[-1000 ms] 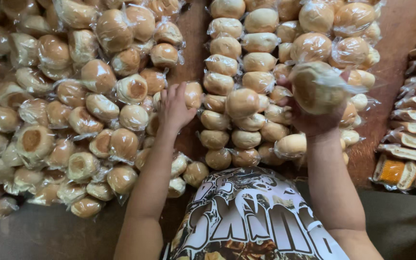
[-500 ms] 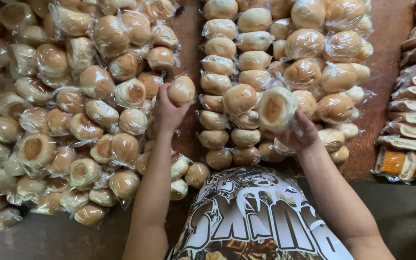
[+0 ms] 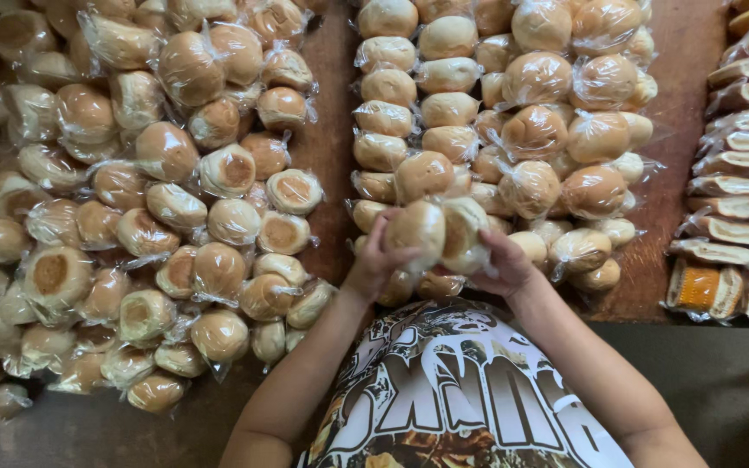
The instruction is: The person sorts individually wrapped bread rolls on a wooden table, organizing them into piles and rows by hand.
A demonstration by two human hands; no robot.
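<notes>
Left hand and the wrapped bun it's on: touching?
Touching. The head view shows the left hand with fingers curled on the wrapped bun, no gap.

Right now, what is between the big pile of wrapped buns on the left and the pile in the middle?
In the head view, a bare strip of brown wooden table separates the left pile of plastic-wrapped round buns from the middle pile.

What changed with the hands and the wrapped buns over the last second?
The right hand brought its round plastic-wrapped bun down from the right pile toward the body. The left hand lifted a second wrapped bun and swung it right, so both now meet side by side. Each grip held. The heaps of wrapped buns on the brown wooden table stayed put.
</notes>
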